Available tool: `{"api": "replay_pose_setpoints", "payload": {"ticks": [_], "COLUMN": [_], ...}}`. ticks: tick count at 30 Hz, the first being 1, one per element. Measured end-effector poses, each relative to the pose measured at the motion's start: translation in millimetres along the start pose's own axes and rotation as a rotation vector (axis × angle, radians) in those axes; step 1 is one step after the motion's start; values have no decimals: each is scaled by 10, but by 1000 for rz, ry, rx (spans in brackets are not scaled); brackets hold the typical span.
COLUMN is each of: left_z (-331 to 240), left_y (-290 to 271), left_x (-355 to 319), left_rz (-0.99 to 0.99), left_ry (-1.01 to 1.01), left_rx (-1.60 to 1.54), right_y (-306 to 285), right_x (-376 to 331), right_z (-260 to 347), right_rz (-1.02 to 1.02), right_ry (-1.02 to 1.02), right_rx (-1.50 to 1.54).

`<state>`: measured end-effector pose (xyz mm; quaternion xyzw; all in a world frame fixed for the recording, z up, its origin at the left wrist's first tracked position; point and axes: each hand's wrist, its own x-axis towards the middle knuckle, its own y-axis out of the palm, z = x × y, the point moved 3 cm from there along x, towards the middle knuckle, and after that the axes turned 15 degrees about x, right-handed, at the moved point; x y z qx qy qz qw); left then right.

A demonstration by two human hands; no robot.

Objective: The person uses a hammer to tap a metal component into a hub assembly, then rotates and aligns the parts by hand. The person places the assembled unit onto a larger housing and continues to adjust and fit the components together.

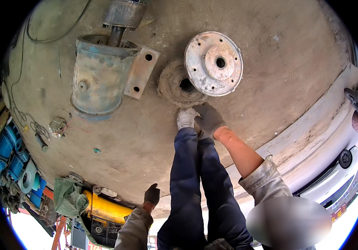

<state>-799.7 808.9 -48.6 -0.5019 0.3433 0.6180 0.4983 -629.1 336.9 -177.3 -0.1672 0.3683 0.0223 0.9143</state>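
Note:
My right hand, in a dark grey glove, reaches down beside my shoe with its fingers apart and nothing visible in them. Its fingertips are close to a dirt-caked ring with a dark central hole; whether they touch it I cannot tell. A round metal flange, with a raised hub, a centre bore and several bolt holes, leans over the ring's right side and hides part of it. My left hand, gloved too, hangs low left of my legs, away from these parts. Its thumb stands off from loosely bent fingers, and it appears to hold nothing.
A worn blue-grey cylindrical housing with a bolted foot plate lies at upper left, a shaft part beyond it. Cables and a small metal box lie left. A yellow machine stands lower left; a white car is at right.

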Motion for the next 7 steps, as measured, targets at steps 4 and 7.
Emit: {"api": "replay_pose_setpoints", "payload": {"ticks": [4,7], "left_z": [309,280], "left_y": [270,303], "left_x": [-232,-382], "left_rz": [28,-83], "left_ry": [299,516], "left_rx": [245,588], "right_y": [-380,-950], "right_x": [-592,-1370], "right_z": [-367,-526], "right_rz": [150,1], "right_ry": [92,392], "right_rx": [-3,266]}}
